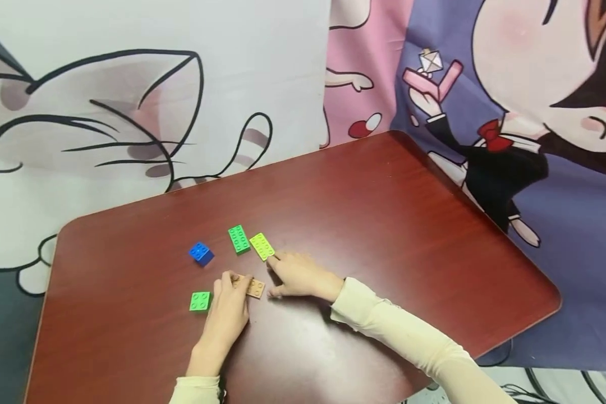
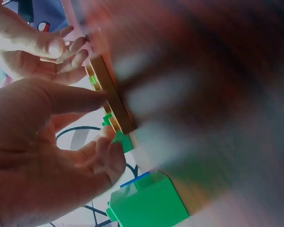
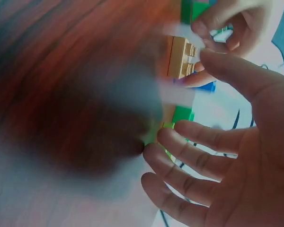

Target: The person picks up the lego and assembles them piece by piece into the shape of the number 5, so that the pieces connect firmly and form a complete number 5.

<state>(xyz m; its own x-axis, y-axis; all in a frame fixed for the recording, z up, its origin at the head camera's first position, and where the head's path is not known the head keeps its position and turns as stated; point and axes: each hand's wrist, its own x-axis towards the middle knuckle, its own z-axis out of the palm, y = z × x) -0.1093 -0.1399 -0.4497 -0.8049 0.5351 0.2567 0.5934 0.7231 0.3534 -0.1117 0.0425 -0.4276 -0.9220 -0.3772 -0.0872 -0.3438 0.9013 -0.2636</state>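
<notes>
A tan toy brick (image 1: 256, 288) lies on the table, its left part covered by my left hand (image 1: 226, 308). My left thumb and fingers pinch it; the left wrist view shows the thumb against the brick's side (image 2: 111, 94). To the right, my right hand (image 1: 300, 275) is spread with relaxed fingers, holding nothing. Its index fingertip is at the near end of a flat lime brick (image 1: 261, 246); whether they touch cannot be told. In the right wrist view, the right fingers (image 3: 194, 165) partly hide that lime brick.
Beyond the hands lie a long green brick (image 1: 239, 239) and a blue brick (image 1: 201, 253). A smaller bright green brick (image 1: 200, 301) sits left of the left hand. All rest on a reddish-brown table (image 1: 384, 224) backed by cartoon-printed cloth (image 1: 283, 67).
</notes>
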